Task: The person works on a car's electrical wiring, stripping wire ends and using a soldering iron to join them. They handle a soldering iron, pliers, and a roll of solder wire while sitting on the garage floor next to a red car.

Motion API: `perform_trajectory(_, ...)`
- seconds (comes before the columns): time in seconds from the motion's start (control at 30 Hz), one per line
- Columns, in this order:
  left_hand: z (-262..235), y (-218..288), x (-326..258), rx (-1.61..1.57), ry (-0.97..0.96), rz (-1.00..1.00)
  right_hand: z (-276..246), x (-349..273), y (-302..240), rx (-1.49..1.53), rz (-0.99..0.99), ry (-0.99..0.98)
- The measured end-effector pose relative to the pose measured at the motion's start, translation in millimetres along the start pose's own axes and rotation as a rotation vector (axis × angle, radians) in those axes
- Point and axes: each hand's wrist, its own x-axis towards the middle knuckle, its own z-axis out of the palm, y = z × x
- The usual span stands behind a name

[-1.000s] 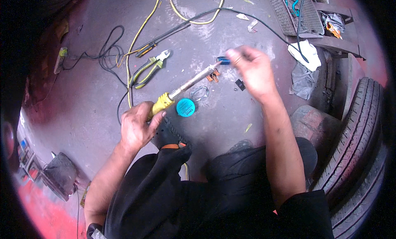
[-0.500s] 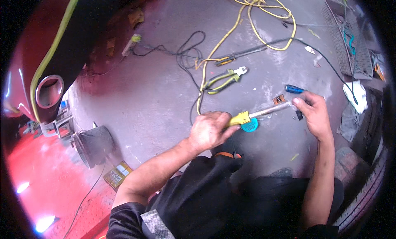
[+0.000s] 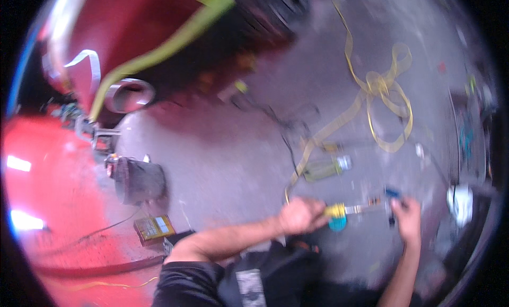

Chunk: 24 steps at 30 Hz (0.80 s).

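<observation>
The picture is blurred by head motion. My left hand [image 3: 299,216] is closed around the yellow handle of a long tool [image 3: 350,209] whose metal shaft points right along the grey floor. My right hand [image 3: 407,219] rests at the shaft's far end, its fingers touching a small blue part [image 3: 392,192]. Whether it grips that part I cannot tell. A round blue lid [image 3: 337,223] lies just under the yellow handle. Green-handled pliers [image 3: 326,169] lie on the floor a little beyond the tool.
A yellow cord [image 3: 379,103] loops across the floor at the upper right, with black cables [image 3: 289,132] beside it. A dark bucket [image 3: 139,180] and a small yellow box [image 3: 154,228] stand at the left. A red vehicle body [image 3: 143,47] fills the upper left. A white rag [image 3: 460,203] lies at the right.
The view has swung left and up, so hands and tool now sit lower right and the red body shows more. Both hands stay on the tool as before.
</observation>
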Motion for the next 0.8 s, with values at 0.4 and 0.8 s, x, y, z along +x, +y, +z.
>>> perform_trajectory(0.4,-54,47,3,0.035,0.322,0.002,-54,-36,-127,0.087,-0.164,0.024)
perform_trajectory(0.8,-116,94,-30,0.025,0.503,-0.097,-37,-18,-152,0.196,-0.439,0.049)
